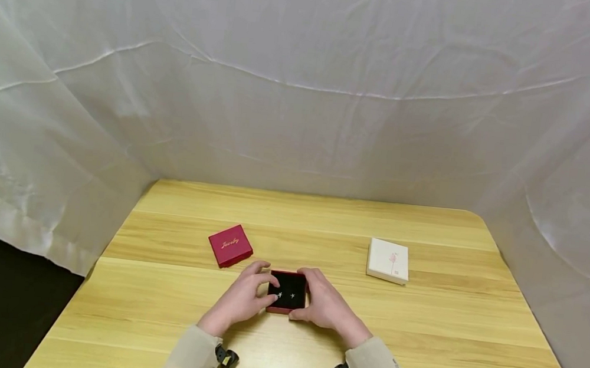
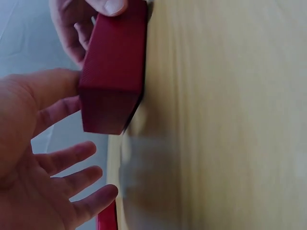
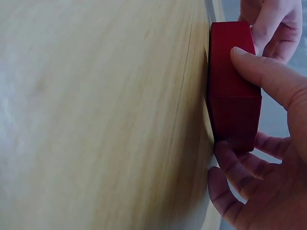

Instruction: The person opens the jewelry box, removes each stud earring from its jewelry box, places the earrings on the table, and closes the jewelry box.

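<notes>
Two sleeves (image 1: 188, 351) reach toward one open box (image 1: 278, 310), which the right hand (image 1: 323, 302) grips front and back, apparently to steady it on the surface (image 1: 474, 320), while the left hand (image 1: 242, 297), finger and thumb parted, nears one of two stars (image 1: 280, 294) inside, one red lid (image 1: 231, 245) and one white box (image 1: 388, 260) beyond.

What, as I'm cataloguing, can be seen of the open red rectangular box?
The open red rectangular box looks like textured card; its black insert bears two small silvery star-like pieces. It sits open side up on the pale wooden table, right hand gripping it, left hand extending over its rim.
</notes>
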`<state>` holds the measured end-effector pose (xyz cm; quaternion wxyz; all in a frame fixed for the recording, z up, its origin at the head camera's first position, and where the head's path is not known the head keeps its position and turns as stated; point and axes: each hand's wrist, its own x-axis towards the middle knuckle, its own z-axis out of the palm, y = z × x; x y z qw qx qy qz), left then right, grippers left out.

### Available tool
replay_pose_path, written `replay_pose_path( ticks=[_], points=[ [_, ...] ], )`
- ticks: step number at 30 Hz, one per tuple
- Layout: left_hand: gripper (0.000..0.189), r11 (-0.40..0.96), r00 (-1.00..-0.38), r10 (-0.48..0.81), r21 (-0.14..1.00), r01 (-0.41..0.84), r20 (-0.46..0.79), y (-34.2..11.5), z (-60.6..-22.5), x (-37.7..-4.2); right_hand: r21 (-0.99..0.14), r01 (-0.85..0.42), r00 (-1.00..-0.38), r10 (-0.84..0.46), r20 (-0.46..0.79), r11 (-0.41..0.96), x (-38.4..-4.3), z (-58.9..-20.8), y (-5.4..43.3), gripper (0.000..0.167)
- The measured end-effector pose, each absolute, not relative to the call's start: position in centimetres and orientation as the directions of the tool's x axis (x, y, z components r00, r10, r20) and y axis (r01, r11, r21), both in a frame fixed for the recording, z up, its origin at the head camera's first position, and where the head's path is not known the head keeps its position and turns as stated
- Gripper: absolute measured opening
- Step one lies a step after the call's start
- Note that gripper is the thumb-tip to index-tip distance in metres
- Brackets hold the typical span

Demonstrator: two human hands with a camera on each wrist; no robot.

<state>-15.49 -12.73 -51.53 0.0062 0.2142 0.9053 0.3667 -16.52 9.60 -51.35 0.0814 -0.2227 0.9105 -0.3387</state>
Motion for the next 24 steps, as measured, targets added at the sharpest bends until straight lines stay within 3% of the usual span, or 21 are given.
replay_pose_path(
  ticks=[9, 24],
  points=[
    [0.017, 0.689, -0.916, 0.381, 0.622, 0.371, 0.124, -12.07, -51.79, -15.75, -0.654, -0.34, -0.888, -0.459, -0.012, 0.676, -16.49, -51.26, 9.61, 0.089],
    [0.005, 0.703, -0.921, 0.353, 0.604, 0.376, 0.162, -11.67, -51.78, -15.86, -0.66, -0.338, -0.886, -0.463, -0.017, 0.671, -16.47, -51.08, 9.53, 0.088]
  ],
)
